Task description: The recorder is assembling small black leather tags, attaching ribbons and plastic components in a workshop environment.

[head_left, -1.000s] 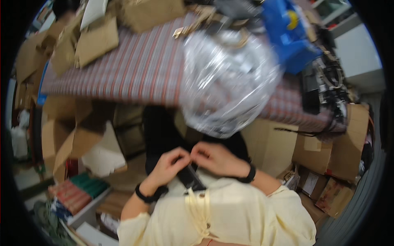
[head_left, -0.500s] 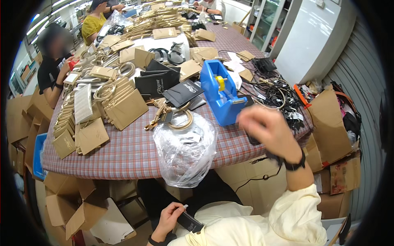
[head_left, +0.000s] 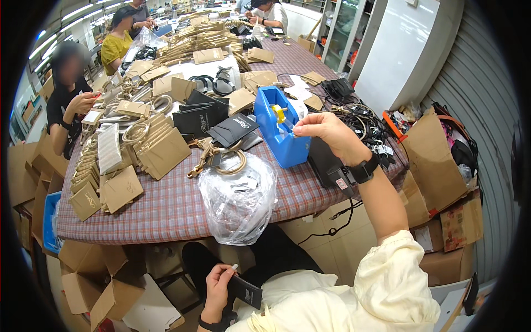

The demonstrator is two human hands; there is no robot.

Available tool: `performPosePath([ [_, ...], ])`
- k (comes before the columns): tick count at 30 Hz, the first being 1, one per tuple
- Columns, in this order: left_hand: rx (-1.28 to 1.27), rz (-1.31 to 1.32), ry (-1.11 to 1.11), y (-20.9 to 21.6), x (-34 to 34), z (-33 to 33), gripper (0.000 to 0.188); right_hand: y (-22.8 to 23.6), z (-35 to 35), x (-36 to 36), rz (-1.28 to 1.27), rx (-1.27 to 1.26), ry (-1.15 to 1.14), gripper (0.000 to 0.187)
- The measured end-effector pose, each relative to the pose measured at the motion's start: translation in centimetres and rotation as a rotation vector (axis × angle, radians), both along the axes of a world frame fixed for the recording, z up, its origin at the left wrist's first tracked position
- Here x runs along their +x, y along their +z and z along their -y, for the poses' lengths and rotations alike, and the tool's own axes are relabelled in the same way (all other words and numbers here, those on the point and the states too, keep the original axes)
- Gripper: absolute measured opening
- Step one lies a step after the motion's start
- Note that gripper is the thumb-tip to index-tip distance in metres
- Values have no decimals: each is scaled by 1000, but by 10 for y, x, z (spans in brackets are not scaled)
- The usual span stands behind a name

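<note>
My left hand (head_left: 220,281), low over my lap, grips a small flat black packet (head_left: 245,291) with light print. A little white piece (head_left: 235,267) sticks up at its thumb and fingertips. My right hand (head_left: 333,134) is raised over the table at the front lip of a blue tape dispenser (head_left: 292,154), thumb and forefinger pinched on the tape end there; the clear strip is hard to make out. The dispenser carries a roll on a yellow core (head_left: 278,114). A clear plastic bag (head_left: 238,202) with small white slips lies at the table's near edge.
Left of the dispenser lie black pouches (head_left: 200,119), coiled beige cords (head_left: 232,161) and stacks of brown card envelopes (head_left: 161,149). Tangled black cables (head_left: 359,124) lie to the right. Cardboard boxes (head_left: 437,160) stand beside the table. A co-worker (head_left: 69,105) sits at the left.
My right hand has gone from a blurred position right of the dispenser to its front lip, fingers now pinched. My left hand still holds the black packet, now turned more toward view.
</note>
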State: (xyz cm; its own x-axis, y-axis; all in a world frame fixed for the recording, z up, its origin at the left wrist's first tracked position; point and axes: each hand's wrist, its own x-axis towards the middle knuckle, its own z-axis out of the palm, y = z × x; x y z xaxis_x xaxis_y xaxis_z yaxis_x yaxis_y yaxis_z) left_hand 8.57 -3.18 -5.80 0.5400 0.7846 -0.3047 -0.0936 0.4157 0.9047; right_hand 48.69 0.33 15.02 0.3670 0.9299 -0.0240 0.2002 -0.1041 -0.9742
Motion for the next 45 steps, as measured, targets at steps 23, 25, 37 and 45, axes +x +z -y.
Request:
performPosePath([
  [23, 156, 76, -18, 69, 20, 7, 8, -108, 108, -180, -384, -48, 387, 11],
  [25, 163, 69, 2, 66, 14, 13, 9, -124, 106, -196, -422, -33, 432, 10],
  [37, 200, 51, 11, 62, 20, 15, 10, -144, 97, -207, -385, 30, 347, 12],
  [45, 443, -102, -4, 55, 18, 14, 11, -152, 96, -215, -177, 67, 229, 14],
])
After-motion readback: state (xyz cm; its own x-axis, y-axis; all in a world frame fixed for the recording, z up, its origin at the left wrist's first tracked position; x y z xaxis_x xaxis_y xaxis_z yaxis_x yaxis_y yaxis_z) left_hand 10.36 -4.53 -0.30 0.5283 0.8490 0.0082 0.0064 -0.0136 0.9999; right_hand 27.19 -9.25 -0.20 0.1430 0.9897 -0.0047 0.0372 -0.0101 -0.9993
